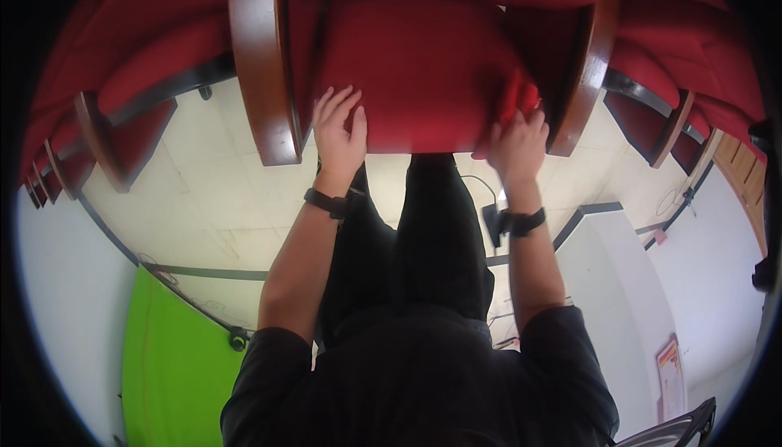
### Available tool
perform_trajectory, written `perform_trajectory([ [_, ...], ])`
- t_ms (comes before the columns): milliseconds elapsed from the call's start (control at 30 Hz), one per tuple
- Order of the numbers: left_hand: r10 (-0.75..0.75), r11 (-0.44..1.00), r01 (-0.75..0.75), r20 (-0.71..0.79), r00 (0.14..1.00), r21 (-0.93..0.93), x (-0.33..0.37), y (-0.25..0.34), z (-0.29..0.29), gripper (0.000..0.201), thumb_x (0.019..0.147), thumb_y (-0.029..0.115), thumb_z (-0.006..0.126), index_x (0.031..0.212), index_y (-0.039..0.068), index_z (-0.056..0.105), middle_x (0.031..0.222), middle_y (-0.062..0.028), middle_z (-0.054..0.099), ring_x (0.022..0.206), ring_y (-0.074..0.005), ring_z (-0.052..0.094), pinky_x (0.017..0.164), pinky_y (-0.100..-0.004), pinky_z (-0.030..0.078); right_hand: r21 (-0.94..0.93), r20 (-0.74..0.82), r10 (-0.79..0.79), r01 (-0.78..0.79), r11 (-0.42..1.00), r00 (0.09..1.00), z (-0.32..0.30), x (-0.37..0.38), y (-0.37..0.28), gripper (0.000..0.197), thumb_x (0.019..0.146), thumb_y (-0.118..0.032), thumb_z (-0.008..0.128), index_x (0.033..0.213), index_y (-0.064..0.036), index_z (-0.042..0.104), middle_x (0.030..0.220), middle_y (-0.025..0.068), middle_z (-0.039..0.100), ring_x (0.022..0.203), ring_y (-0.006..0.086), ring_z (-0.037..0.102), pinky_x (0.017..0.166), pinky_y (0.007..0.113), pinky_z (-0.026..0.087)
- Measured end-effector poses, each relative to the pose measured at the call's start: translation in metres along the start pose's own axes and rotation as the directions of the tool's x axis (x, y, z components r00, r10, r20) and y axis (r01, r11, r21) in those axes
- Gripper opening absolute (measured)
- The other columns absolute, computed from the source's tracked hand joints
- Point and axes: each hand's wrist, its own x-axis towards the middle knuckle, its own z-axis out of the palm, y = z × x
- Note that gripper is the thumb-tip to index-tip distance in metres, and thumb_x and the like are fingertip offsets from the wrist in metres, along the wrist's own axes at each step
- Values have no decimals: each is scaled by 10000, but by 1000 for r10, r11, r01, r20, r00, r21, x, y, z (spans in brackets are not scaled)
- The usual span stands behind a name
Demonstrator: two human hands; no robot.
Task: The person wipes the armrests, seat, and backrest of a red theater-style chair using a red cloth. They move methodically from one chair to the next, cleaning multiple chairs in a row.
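Note:
A red upholstered seat [415, 72] with wooden armrests on both sides is in front of me. My left hand [339, 133] rests at the seat's front left corner, its fingers stretched out and its thumb apart, holding nothing. At the front right corner, my right hand [520, 144] is closed on a bright red cloth [513, 98] that lies against the seat. The cloth is bunched and slightly blurred, and part of it is hidden by my fingers. Each wrist wears a dark band.
The left armrest [265, 56] and right armrest [585, 81] flank the seat. More red seats stretch away on both sides. Under me lies a pale tiled floor [195, 178]. Behind are a green panel [175, 357] at left and a white partition [599, 284] at right.

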Motion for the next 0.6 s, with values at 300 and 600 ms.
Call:
perform_trajectory([
  [300, 9, 998, -3, 96, 995, -58, 63, 15, -24, 384, 965, 79, 432, 1248, 28, 687, 1350, -167, 647, 1335, -355, 528, 1173, -426, 358, 178, -292, -511, 571, 801, 808, -6, -13, -118, 687, 678, -227, 871, 1330, -162, 660, 1247, 153, 584, 1087, 337, 558, 899, 433, 524],
  [600, 30, 989, -15, 98, 995, -150, 103, 27, -32, 475, 923, 58, 412, 1357, 59, 606, 1460, -159, 550, 1437, -349, 417, 1218, -415, 299, 142, -364, -46, 104, 984, 930, -27, 61, -24, 530, 791, -205, 763, 1302, -116, 655, 1266, 221, 533, 1111, 439, 550, 927, 499, 521],
])
